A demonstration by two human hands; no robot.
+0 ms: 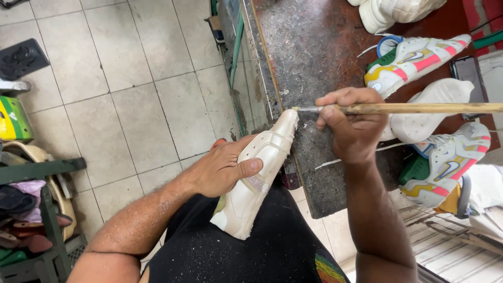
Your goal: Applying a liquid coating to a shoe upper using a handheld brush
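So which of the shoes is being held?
The plain cream shoe, gripped by the left hand on the lap; the colourful shoes lie untouched on the workbench.

Shoe (259, 173) leans on workbench (314, 57) edge; brush (408, 108) tip apparently touches its toe.

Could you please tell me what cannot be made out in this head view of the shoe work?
- Brush: its far end is cut off by the right edge; bristles too small to read at the toe.
- Cream shoe: its sole faces away; left hand covers its side.
- Right hand: fingertips hidden behind the knuckles.
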